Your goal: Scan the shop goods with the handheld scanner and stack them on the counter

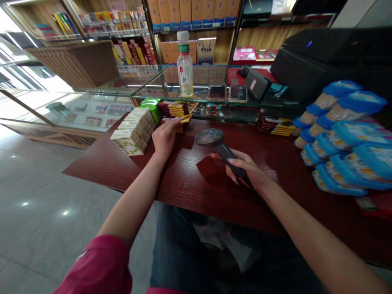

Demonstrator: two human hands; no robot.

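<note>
My right hand (246, 165) is wrapped round the handle of a dark grey barcode scanner (210, 136), held above the brown desk with a small blue light on its head. At the left, my left hand (165, 136) pinches a flat yellow and dark packet (185, 119) by its edge. Just behind that packet rises a stack of similar dark red and yellow packets (173, 109). Beside my left wrist stand several cream cartons (130, 139) with green print, and a bright green pack (150, 107) sits behind them.
A clear bottle (185, 69) stands on the glass counter (167, 77). Blue-lidded tubs (349, 163) are piled along the desk's right side. Another packet stack (275, 125) lies at the back right, near a payment device (257, 84). A wicker basket (79, 61) is at the left.
</note>
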